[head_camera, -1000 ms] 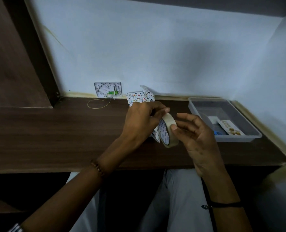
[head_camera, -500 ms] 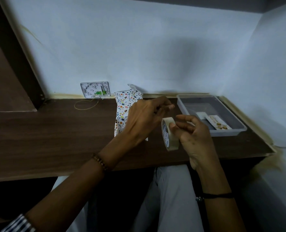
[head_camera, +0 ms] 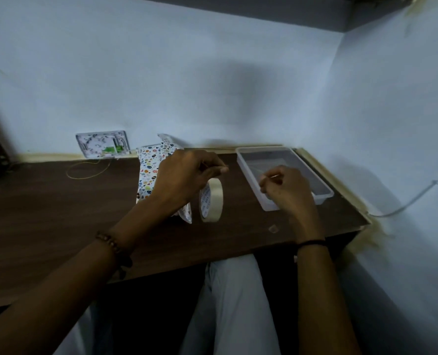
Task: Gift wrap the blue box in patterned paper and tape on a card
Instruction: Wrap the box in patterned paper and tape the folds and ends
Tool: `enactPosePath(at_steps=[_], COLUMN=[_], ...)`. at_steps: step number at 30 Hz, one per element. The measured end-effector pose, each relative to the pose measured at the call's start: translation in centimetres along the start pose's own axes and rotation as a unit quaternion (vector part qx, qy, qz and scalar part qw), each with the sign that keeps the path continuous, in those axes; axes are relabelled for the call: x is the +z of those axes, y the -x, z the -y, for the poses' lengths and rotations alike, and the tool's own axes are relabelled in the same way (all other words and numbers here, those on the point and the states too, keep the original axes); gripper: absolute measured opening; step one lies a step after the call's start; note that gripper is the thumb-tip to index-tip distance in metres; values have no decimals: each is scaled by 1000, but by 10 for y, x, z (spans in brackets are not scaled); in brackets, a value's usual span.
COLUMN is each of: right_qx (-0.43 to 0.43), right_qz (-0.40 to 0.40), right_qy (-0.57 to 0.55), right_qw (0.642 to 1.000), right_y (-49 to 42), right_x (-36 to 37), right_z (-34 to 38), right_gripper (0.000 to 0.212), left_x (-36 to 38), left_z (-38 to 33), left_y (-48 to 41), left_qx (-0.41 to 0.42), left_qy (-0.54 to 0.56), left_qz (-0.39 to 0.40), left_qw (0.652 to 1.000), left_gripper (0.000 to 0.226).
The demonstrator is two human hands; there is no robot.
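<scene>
Worktop (head_camera: 46, 213), near edge bare wood. Left hand (head_camera: 184, 175): grip curled, thumb and forefinger tips together just above the masking tape roll (head_camera: 212, 201); cannot tell whether it holds the roll. Roll stands on edge, touching the near right corner of the wrapped box (head_camera: 148, 172). Box lies under and behind the left hand, patterned paper on. Right hand (head_camera: 288, 192): grip pinches a pale strip (head_camera: 273, 176) over the clear tray (head_camera: 323, 193), well apart from the box.
</scene>
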State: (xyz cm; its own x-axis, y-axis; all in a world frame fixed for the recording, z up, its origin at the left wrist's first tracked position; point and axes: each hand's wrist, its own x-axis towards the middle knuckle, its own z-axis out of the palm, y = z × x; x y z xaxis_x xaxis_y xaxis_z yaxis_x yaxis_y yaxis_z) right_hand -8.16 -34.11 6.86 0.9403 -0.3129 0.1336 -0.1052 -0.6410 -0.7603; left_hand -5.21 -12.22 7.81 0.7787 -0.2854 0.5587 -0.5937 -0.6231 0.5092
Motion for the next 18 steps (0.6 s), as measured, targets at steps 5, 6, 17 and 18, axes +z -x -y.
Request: enactPosePath(at_steps=[5,6,17,18], right_qx=[24,28,-42,-53], right_qz=[-6,5,71,74], right_qy=[182,204,441,461], right_qw=[983,979,894,883], right_y=[-68,-76,-91,-92], right_x=[3,7,20,19], right_z=[-40,-46,-57,-55], right_gripper=[13,13,26,25], left_x=[-2,-2,10,10], left_z=[10,12,30,31], left_y=[-4,-5,-4,-4], left_qx=[9,11,-20,-23], left_qy=[-35,-41,51,57], left_qz=[42,44,59,65], left_qw=[998,998,997,996], left_gripper=[14,14,11,11])
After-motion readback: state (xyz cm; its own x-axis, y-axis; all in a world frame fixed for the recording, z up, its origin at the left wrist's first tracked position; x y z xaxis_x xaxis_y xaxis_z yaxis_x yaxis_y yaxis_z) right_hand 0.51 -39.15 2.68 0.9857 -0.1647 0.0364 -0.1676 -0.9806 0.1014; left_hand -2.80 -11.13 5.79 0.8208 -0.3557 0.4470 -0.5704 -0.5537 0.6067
